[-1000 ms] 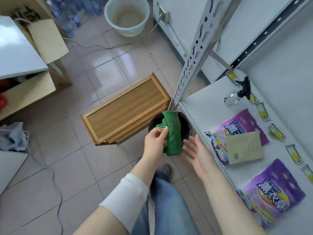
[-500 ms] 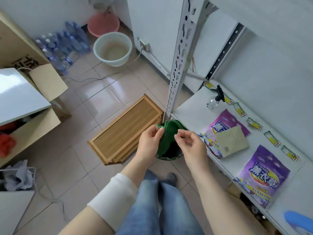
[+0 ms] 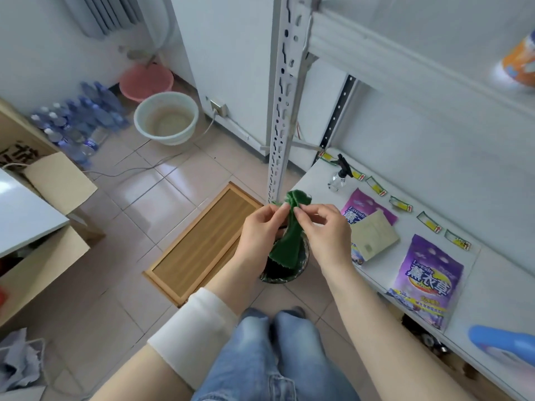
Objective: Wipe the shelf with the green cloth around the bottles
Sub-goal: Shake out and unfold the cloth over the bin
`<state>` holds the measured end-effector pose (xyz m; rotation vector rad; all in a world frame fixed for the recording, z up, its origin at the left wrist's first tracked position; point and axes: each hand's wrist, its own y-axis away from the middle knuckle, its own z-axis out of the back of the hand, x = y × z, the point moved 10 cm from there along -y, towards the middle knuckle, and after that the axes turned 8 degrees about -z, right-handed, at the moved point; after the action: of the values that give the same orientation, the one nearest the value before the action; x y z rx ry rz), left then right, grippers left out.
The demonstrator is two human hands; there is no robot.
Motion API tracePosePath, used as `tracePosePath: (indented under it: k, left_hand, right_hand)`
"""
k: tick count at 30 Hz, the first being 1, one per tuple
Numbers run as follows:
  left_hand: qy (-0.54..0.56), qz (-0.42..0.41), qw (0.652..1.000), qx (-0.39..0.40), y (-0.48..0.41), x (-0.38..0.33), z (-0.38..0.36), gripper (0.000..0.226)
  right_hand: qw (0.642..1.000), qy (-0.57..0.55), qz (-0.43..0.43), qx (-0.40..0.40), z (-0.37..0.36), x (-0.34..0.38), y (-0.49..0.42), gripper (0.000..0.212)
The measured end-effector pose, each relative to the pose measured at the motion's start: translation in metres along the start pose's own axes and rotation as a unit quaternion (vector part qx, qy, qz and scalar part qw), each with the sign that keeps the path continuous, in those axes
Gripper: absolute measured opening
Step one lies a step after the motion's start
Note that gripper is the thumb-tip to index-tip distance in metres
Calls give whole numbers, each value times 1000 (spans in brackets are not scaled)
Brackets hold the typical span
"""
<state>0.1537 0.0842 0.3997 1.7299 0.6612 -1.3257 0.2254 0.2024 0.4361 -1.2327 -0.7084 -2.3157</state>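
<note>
Pinching the green cloth (image 3: 285, 247) near its top edge: left hand (image 3: 260, 227) and right hand (image 3: 321, 230), both raised before the body, fingers curled, thumbs and forefingers closing on the fabric. Cloth is hanging limp between them, over a dark bin (image 3: 278, 278) on the floor, just beside the white shelf (image 3: 498, 285) carrying a spray bottle (image 3: 337, 180).

I note a glossy beige tiled floor (image 3: 179, 198) below a white wall (image 3: 43, 53) with a radiator (image 3: 107, 13). On the floor: pink basin (image 3: 146, 85), white basin (image 3: 166, 118), water bottles (image 3: 78, 123) and a wooden frame (image 3: 202, 241). At left, an open cardboard box (image 3: 43, 250).
</note>
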Motion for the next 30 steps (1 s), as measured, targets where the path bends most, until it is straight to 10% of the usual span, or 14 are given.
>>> tracePosePath:
  k: [8, 15, 26, 30]
  left_hand:
    - [-62, -29, 997, 39, -5, -31, 2, 13]
    - [19, 8, 996, -88, -20, -35, 44, 13]
    - [-60, -164, 985, -18, -40, -102, 61, 17]
    - [-316, -169, 933, 29, -50, -95, 52, 32]
  right_hand:
    - [958, -235, -136, 96, 0, -4, 0, 9]
    - [875, -423, -204, 118, 22, -13, -9, 21]
    - [916, -384, -65, 95, 78, 14, -23, 29]
    - [936, -337, -20, 101, 77, 34, -25, 24]
